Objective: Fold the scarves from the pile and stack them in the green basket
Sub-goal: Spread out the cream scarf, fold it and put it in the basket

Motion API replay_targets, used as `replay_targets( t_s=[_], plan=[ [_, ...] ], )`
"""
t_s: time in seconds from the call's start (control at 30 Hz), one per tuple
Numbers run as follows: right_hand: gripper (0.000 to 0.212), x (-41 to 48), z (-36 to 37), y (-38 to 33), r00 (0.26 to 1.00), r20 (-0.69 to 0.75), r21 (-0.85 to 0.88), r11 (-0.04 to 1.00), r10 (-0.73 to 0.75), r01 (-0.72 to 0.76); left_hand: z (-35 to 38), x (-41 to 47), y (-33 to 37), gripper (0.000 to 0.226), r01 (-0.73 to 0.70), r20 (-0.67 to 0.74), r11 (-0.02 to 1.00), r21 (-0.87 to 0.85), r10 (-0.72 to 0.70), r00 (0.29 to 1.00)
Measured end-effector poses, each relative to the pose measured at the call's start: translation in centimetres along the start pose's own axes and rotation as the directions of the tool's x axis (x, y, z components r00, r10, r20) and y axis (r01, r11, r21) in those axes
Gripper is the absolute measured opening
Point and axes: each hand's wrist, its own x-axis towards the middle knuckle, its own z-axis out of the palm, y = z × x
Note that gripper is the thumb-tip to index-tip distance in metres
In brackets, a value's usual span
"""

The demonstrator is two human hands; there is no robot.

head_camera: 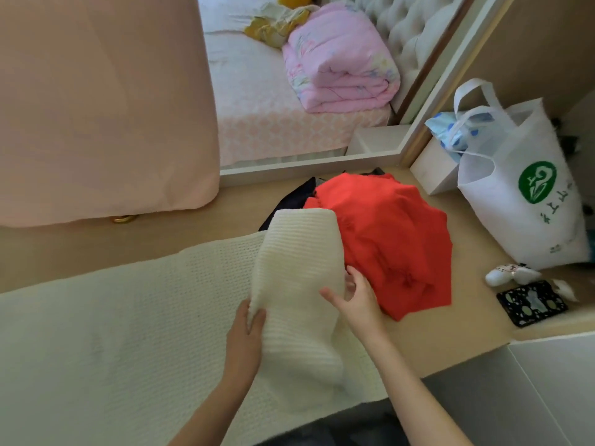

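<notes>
The left hand pinched one edge of the cream knit scarf at its raised end and the right hand pinched the other, likely keeping it square for the fold. The pile, topped by a red scarf, lay just beyond the right hand; no green basket showed.

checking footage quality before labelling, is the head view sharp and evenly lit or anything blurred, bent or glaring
Head view: soft, even daylight with no glare; the cream scarf knit reads clearly; the white bag at right is slightly smeared; wide-angle distortion slants the white frame; the left hand looks shaded.
</notes>
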Motion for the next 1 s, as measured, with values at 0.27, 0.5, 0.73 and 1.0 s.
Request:
replay_targets(
  t_s=[0.27,0.5,0.73,1.0],
  plan=[
    [0.023,-2.2,7.5,-2.4,0.971,0.015,0.100,0.967,-0.238,0.235,-6.1,-0.7,-2.5,0.044,0.007,-0.285,0.998,0.055,0.009,0.958],
    [0.089,3.4,7.9,0.7,0.653,0.648,-0.367,0.590,-0.392,0.719,-4.3,-4.1,-7.0,0.064,-0.211,-0.111,0.813,0.542,0.318,0.942],
    [0.078,10.3,7.9,-1.7,0.374,0.915,-0.321,0.292,-0.149,0.901,0.3,-4.3,-11.1,0.112,-0.077,0.013,0.733,0.675,0.092,0.996],
    [0.027,11.0,10.4,-5.8,0.221,0.706,-0.190,0.121,-0.673,0.974,-1.5,-4.3,-8.3,0.032,-0.028,-0.419,0.939,0.343,0.179,0.890]
  ],
)
